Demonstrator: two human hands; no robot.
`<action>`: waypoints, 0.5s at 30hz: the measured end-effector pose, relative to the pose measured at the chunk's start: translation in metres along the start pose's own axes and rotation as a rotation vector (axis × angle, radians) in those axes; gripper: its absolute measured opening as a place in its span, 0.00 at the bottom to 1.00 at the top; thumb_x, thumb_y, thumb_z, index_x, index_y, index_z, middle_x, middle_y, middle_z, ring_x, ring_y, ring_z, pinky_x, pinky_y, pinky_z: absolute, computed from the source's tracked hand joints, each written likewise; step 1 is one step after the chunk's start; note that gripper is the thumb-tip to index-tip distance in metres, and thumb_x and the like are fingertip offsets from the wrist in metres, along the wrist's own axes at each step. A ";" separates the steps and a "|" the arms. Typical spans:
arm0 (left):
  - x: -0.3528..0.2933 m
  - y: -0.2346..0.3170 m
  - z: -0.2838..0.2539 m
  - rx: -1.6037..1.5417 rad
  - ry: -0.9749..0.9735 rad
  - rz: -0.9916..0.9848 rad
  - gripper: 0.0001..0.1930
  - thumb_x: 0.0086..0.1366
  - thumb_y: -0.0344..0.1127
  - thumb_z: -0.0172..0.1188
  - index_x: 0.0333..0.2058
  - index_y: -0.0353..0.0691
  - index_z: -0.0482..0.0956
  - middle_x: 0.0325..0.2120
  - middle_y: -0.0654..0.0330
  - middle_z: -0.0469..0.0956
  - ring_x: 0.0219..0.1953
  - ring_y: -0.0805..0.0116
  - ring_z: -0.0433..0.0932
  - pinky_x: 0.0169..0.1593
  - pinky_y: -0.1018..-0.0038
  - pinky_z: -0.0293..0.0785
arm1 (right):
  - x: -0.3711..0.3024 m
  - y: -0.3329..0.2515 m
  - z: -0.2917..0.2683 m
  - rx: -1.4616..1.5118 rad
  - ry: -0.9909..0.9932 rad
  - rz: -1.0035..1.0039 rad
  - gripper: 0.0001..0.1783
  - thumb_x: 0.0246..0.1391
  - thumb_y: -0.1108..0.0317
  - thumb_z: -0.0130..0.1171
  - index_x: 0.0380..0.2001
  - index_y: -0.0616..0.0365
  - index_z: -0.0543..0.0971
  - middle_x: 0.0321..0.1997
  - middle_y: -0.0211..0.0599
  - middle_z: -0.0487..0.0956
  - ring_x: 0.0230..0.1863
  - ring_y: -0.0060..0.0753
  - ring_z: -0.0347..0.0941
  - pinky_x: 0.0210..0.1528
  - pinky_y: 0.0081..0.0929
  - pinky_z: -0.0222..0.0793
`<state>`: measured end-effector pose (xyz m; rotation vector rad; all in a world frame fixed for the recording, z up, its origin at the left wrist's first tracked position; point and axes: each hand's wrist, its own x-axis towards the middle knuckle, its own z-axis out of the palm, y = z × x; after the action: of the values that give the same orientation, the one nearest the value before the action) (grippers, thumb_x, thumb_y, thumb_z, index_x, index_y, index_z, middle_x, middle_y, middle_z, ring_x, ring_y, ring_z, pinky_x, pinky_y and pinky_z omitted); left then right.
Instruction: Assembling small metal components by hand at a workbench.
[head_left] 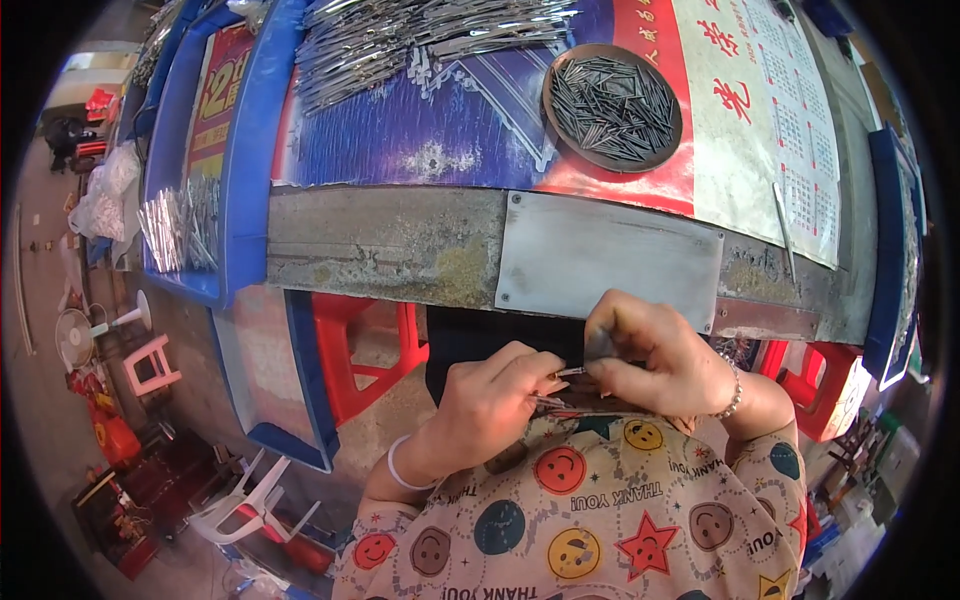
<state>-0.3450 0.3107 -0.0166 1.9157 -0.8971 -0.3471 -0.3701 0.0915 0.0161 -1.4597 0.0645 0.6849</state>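
Evidently, the left grip (490,405) is closed in a pinch on a slender silvery metal piece (571,372), which sits between the two hands, just above the lap. The right grip (655,350) is curled narrow at the piece's other end; what lies between its thumb and finger is hidden, so I cannot tell if it clasps anything. More thin metal shafts (550,402) show just below the left fingertips.

The piece should handle as light and stiff, probably slippery if polished; a fingertip pinch along the shaft, near the end being worked, seems the surest hold.

Beyond the right grip lies a screwed-down metal plate (610,255) on the worktop (400,235); farther out stands a round dish (551,118) of dark metal pins (618,108). Well ahead of the left grip spreads a heap of shiny metal strips (400,45).
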 end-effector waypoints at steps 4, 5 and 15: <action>0.001 0.004 -0.008 -0.382 -0.126 -0.257 0.08 0.59 0.31 0.60 0.37 0.36 0.74 0.21 0.62 0.72 0.19 0.79 0.70 0.21 0.82 0.63 | 0.003 0.008 0.003 0.282 0.012 -0.076 0.07 0.57 0.73 0.54 0.34 0.65 0.68 0.32 0.32 0.74 0.31 0.16 0.70 0.33 0.15 0.68; 0.000 0.005 -0.008 -0.693 -0.212 -0.455 0.08 0.61 0.33 0.59 0.37 0.35 0.75 0.22 0.63 0.73 0.19 0.81 0.69 0.21 0.84 0.61 | 0.002 0.009 0.004 0.281 0.009 -0.078 0.07 0.57 0.73 0.54 0.34 0.65 0.68 0.32 0.32 0.74 0.31 0.16 0.70 0.33 0.15 0.68; -0.022 0.000 0.012 -1.855 -0.309 -0.817 0.12 0.65 0.37 0.55 0.37 0.33 0.72 0.23 0.63 0.71 0.13 0.88 0.56 0.14 0.91 0.48 | 0.004 0.023 0.017 0.352 0.009 -0.103 0.07 0.60 0.70 0.50 0.31 0.63 0.68 0.30 0.34 0.74 0.28 0.17 0.70 0.31 0.15 0.68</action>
<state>-0.3670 0.3190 -0.0250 0.3133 0.2722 -1.3542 -0.3833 0.1078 -0.0033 -1.1199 0.1104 0.5517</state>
